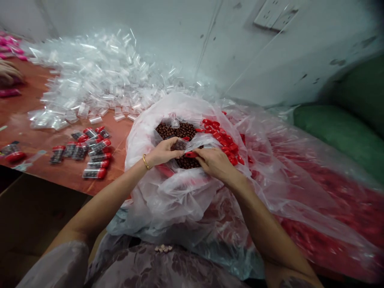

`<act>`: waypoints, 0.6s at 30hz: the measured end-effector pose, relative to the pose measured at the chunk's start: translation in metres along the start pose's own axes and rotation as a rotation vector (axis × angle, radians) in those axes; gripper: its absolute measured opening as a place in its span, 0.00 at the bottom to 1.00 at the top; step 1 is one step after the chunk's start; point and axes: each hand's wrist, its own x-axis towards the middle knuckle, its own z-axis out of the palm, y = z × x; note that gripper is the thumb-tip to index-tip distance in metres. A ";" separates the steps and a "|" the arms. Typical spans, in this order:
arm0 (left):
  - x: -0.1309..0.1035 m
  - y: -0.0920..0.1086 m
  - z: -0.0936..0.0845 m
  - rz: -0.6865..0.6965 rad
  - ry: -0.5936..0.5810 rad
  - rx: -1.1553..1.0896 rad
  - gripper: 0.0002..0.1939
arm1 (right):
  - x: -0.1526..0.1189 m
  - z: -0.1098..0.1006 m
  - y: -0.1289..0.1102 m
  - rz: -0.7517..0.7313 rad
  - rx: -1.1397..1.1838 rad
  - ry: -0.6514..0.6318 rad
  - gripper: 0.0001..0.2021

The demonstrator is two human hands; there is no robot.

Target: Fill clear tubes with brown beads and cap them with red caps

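Note:
My left hand (165, 151), with a gold bracelet at the wrist, grips a small transparent tube (179, 145) that seems to have dark beads inside. Pinched in the fingers of my right hand (213, 161) is a red cap (191, 154), right at the tube's end; whether the two are joined I cannot make out. Both hands are over an open white plastic bag (140, 136) full of brown beads (188, 129). Loose red caps (223, 138) lie on the bag's right side, and a few empty tubes (175, 121) rest on the beads at its far side.
A large heap of empty transparent tubes (99, 76) spreads along the wall. Several filled, red-capped tubes (96, 154) lie on the reddish table (118, 140). At right is a big plastic bag of red pieces (318, 192). Another person's hand (9, 74) is at far left.

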 end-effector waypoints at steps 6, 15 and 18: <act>-0.002 0.003 0.001 0.018 -0.016 0.064 0.17 | 0.014 0.000 -0.011 0.233 0.491 0.337 0.17; -0.004 0.002 0.000 0.109 -0.018 0.165 0.12 | 0.024 0.003 -0.031 0.204 0.463 0.244 0.27; -0.005 0.004 0.000 0.058 -0.056 0.157 0.12 | 0.022 0.004 -0.027 0.182 0.541 0.217 0.26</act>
